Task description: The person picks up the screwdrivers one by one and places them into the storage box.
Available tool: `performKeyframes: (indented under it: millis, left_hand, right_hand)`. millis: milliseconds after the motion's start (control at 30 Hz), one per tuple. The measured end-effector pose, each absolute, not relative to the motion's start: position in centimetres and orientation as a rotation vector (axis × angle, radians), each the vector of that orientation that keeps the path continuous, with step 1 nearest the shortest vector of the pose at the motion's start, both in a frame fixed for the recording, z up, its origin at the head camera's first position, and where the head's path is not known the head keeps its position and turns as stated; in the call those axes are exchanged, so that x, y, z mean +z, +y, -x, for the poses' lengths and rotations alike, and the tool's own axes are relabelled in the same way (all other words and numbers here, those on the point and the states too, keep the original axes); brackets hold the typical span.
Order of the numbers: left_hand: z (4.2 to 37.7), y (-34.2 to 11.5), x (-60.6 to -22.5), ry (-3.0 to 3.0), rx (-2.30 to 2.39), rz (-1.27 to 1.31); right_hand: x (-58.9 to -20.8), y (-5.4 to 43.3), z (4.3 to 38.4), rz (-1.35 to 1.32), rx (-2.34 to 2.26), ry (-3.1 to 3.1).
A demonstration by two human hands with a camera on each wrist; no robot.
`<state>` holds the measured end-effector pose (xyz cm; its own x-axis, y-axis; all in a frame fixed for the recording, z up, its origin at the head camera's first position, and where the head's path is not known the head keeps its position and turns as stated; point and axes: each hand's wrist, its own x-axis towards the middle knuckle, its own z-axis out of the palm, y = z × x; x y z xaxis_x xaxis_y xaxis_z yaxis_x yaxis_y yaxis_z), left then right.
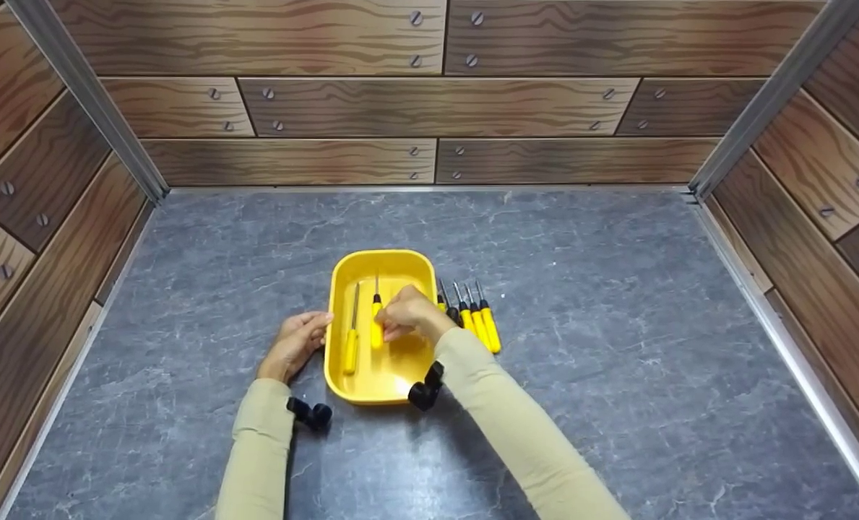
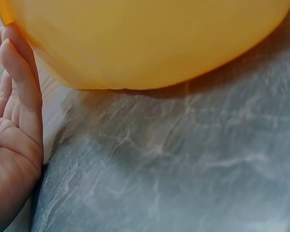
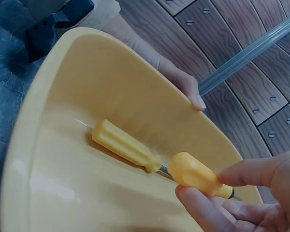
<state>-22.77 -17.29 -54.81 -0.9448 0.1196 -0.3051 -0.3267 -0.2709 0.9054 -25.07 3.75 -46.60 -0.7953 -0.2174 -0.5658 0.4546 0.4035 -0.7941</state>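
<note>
A yellow plastic tray (image 1: 382, 386) with rounded corners stands on the grey floor. Inside it my right hand (image 1: 411, 312) pinches the yellow handle of a screwdriver (image 1: 377, 325) between thumb and fingers, its thin shaft pointing to the far end. Another screwdriver (image 1: 351, 352), all yellow in the handle, lies along the tray's left side; the right wrist view shows its handle (image 3: 121, 142) on the tray bottom. At the left rim, my left hand (image 1: 299, 343) holds the tray, its thumb on the rim and the other fingers by the outer wall.
Several screwdrivers (image 1: 488, 325) with yellow and black handles lie side by side just right of the tray, partly covered by my right forearm. Wood-patterned panels (image 1: 429, 107) wall the back and both sides. Metal strips (image 1: 790, 347) edge the grey marbled surface (image 1: 617, 289).
</note>
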Motion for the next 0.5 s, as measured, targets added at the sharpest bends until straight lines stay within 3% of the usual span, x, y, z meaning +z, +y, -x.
performKeyframes:
  millis: [500]
  left_hand:
    - [23.00, -17.76, -55.07, 1.680, 2.233, 0.162]
  right_hand:
    - [-47.49, 2.81, 24.91, -0.241, -1.426, 2.053]
